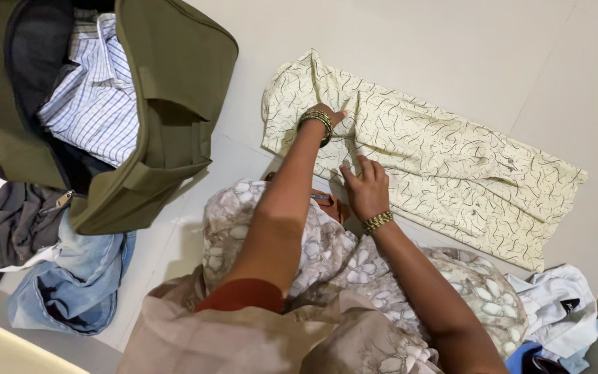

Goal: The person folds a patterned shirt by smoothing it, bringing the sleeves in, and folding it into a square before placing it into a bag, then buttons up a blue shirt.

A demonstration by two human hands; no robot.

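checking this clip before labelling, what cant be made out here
Head view only:
- Left hand: fingertips hidden by a fold of the cream patterned shirt.
- Right hand: palm faces down, so any grip is hidden.
- Olive bag: cut off by the top and left edges; below the checked shirt its inside is dark.
- White garment: cut off at the bottom right.

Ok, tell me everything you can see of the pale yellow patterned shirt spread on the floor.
The pale yellow shirt with thin dark squiggle lines looks like light woven cotton. It lies flat on the cream tiled floor, running diagonally from upper left to lower right, partly folded lengthwise, with small buttons visible toward its right end. The left hand, wearing gold bangles, presses its upper left part; the right hand rests fingers-down on its near edge. The person's beige patterned garment overlaps its lower edge.
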